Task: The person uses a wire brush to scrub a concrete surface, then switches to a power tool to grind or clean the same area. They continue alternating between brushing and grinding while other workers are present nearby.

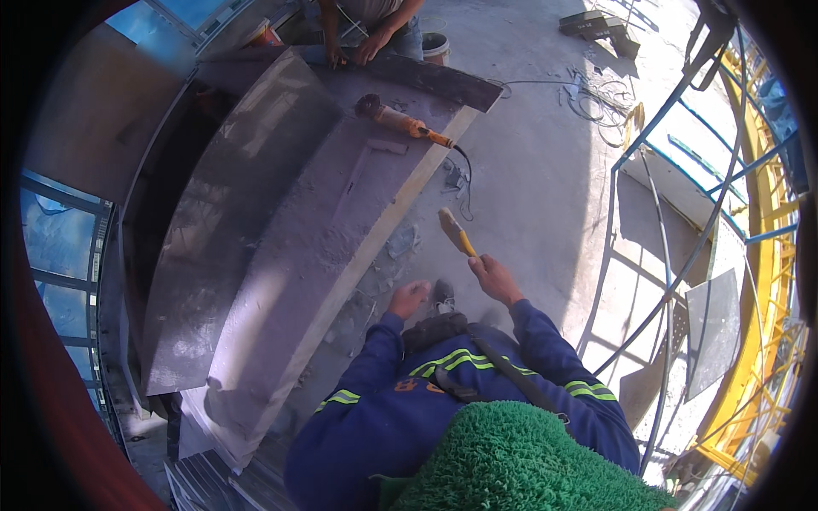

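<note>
My right hand (496, 279) is closed round the yellow handle of a brush (452, 228), its pale bristle end tilted up and to the left above the floor. Near the workbench edge, my left hand (411, 300) hovers in front of my body with its fingers curled; no object shows in it. The dusty bench (319, 230) runs along my left side. A large dark stone-like slab (243, 192) lies along its far side. An orange angle grinder (400, 121) rests toward the bench's far end, its cord hanging over the edge.
Another person's hands (368, 49) rest at a dark strip (426, 78) on the bench's far end. Broken pieces (349, 319) litter the floor beside the bench. Coiled cable (601, 106) lies farther off. Blue metal framing (673, 277) and yellow railing (750, 349) stand at right.
</note>
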`<state>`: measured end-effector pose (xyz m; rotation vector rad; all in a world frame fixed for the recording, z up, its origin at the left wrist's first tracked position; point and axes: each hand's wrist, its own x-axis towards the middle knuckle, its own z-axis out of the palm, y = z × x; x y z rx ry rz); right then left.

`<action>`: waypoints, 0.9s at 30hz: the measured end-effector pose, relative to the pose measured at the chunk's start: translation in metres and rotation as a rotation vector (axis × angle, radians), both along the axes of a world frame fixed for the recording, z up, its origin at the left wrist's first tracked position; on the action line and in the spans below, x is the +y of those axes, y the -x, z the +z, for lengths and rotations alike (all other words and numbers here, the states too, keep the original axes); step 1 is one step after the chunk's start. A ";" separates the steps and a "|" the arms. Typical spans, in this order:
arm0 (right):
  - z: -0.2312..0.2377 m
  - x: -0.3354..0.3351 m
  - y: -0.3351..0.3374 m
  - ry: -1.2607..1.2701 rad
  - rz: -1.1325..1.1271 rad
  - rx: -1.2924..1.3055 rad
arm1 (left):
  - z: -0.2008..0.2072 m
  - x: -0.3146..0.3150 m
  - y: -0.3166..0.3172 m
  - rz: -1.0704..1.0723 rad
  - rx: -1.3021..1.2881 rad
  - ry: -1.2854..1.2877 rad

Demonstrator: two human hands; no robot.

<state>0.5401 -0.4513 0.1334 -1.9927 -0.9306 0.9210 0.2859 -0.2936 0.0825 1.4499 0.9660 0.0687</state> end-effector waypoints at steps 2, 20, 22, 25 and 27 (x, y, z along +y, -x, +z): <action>0.018 0.020 0.007 -0.026 0.071 -0.006 | 0.022 -0.001 -0.027 0.095 -0.112 0.179; -0.025 0.025 -0.098 0.324 0.019 -0.118 | 0.040 0.241 -0.029 0.681 -0.257 -0.039; -0.041 0.010 -0.104 0.453 -0.020 -0.123 | 0.024 0.280 -0.002 0.688 -0.050 -0.046; -0.047 0.010 -0.103 0.535 0.046 -0.148 | -0.006 0.310 0.032 0.730 0.052 -0.045; -0.032 0.031 -0.099 0.536 0.112 -0.082 | -0.025 0.313 0.054 0.789 0.002 -0.128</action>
